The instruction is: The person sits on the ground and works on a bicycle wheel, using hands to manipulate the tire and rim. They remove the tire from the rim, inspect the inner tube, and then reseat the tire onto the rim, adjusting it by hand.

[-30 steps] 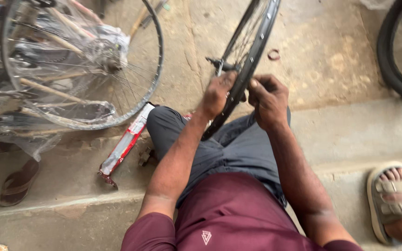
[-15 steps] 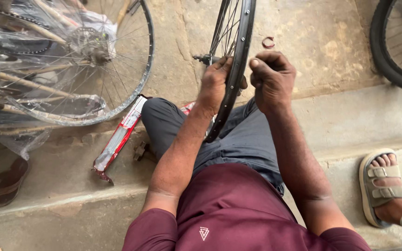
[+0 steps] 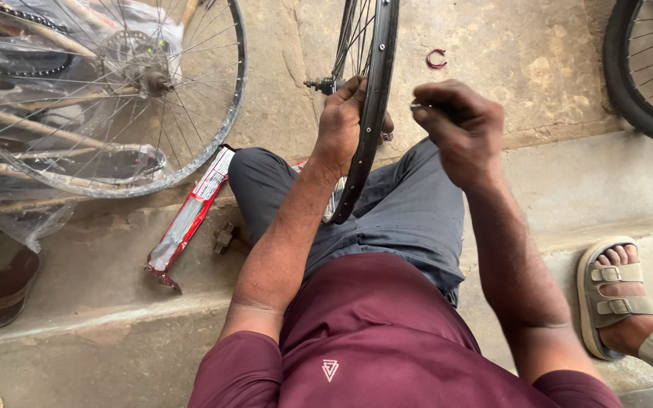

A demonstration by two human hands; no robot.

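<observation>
Left hand (image 3: pixel 350 121) clamped on thin black spoked bicycle rim (image 3: pixel 372 98), upright over grey-trousered lap near its axle. Right hand (image 3: pixel 458 128) just beside rim, clenched around small metal tool (image 3: pixel 417 106), mostly hidden.

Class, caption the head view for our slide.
Left hand grips a bare wheel rim; right hand pinches something small beside it.

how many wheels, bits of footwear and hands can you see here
Wheels: 3 (bare rim, spoked wheel, tyred wheel)
Footwear: 2 (brown slipper, beige sandal)
Hands: 2 (left hand, right hand)
Total: 7
</observation>
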